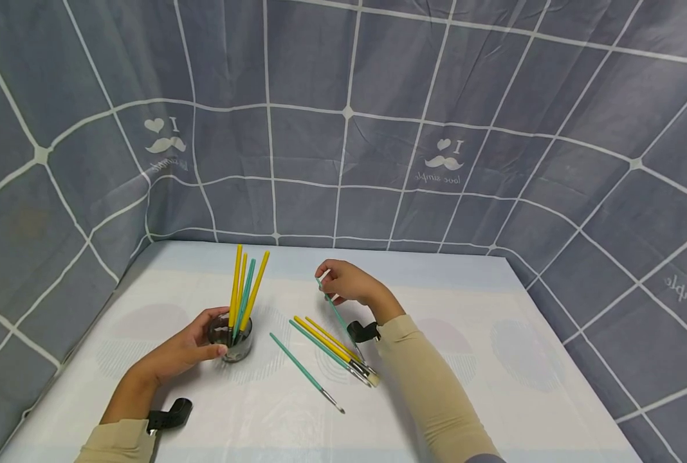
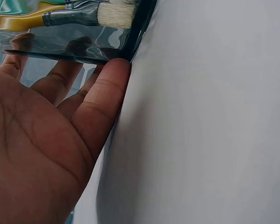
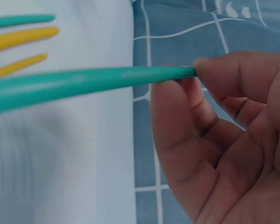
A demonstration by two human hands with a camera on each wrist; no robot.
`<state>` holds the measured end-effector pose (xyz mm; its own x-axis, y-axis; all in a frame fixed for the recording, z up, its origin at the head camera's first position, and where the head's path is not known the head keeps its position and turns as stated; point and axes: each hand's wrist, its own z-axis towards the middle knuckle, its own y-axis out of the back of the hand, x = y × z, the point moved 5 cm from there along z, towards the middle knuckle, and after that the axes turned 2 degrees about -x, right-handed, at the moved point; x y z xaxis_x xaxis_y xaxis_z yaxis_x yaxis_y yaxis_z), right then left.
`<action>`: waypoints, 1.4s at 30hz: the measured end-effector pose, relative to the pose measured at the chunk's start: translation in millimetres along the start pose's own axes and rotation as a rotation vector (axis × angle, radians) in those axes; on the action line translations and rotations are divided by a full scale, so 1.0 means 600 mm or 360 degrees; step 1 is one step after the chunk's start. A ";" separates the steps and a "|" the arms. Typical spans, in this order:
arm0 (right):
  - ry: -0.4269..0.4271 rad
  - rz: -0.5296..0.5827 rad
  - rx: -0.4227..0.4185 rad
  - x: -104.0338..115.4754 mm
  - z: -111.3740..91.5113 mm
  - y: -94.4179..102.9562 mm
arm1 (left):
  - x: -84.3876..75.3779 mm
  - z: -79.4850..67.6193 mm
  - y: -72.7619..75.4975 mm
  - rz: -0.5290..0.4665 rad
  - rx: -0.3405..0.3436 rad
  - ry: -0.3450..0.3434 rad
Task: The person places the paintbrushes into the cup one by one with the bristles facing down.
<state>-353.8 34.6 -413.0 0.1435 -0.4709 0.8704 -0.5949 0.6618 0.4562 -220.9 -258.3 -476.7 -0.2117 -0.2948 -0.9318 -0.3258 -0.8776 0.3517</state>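
Note:
My left hand (image 1: 184, 344) grips a clear glass (image 1: 238, 354) on the table, thumb on the near side and fingers around the far side. Several paintbrushes with yellow handles (image 1: 255, 292) and green handles stand in it, bristles down. In the left wrist view, a flat brush's pale bristles (image 2: 115, 15) show through the glass wall. Further right, my right hand (image 1: 349, 283) pinches the handle tip of a green paintbrush (image 3: 84, 86) between thumb and fingertips. That brush slants down towards the loose brushes; its lower part runs past the wrist camera.
Several yellow and green paintbrushes (image 1: 323, 339) lie in a bunch between the hands. A single green paintbrush (image 1: 303, 368) lies apart, nearer the front. The white patterned table (image 1: 465, 424) is enclosed by a grey gridded curtain (image 1: 309, 148) at the back and sides.

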 end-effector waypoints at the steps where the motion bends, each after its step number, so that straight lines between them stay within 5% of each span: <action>1: 0.0010 0.0026 -0.0011 0.004 0.000 0.001 | 0.001 0.000 0.000 -0.0006 -0.0002 0.0004; 23: 0.0351 0.0289 -0.0350 0.107 -0.015 -0.020 | 0.003 0.000 0.002 0.0016 -0.0030 0.0038; 32: 0.0482 0.0642 -0.0604 0.122 -0.005 -0.031 | 0.002 0.002 0.001 -0.0006 -0.0021 0.0032; 42: 0.0549 0.0935 -0.0736 0.141 -0.005 -0.047 | 0.003 0.000 0.001 0.0006 -0.0027 0.0059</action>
<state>-322.6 -21.9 -351.6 0.1901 0.1826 0.9646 -0.2736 0.9535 -0.1266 -221.7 -259.1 -478.3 -0.1783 -0.3118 -0.9333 -0.3095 -0.8826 0.3540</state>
